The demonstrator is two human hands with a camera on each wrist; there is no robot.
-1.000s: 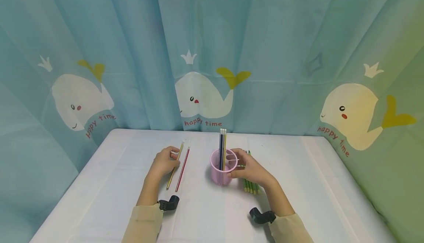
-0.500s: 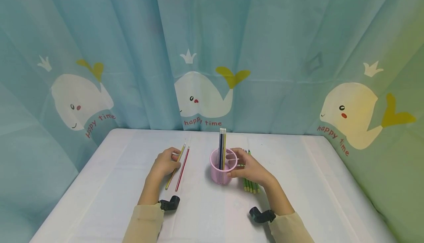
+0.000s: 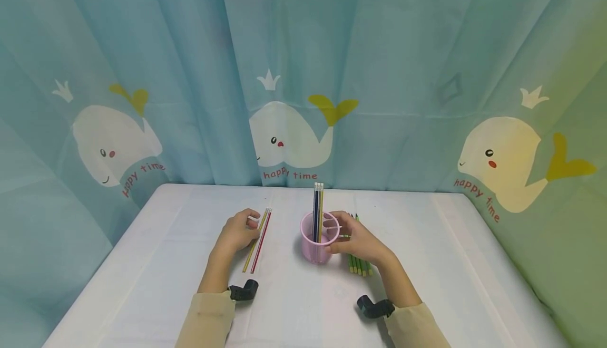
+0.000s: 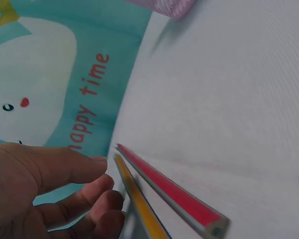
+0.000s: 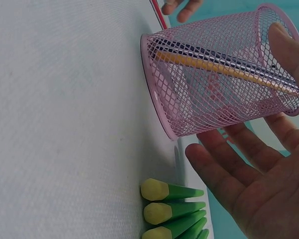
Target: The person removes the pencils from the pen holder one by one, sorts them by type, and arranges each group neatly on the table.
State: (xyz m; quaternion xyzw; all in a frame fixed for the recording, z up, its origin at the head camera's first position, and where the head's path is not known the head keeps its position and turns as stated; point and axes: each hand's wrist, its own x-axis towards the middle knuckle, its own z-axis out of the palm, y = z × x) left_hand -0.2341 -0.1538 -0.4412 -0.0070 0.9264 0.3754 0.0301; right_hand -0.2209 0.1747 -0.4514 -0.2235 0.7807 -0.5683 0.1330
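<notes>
Pink cup [image 3: 310, 250] | right hand [image 3: 359, 241] curled round it | left hand [image 3: 238, 231] half-parted beside yellow pencil [image 4: 138, 200]

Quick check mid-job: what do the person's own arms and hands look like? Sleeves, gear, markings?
The left hand and right hand are bare, no gloves visible. The left sleeve and right sleeve are plain beige. By each cuff is a black, elbow-shaped unit: left unit, right unit. No cables show.
</notes>
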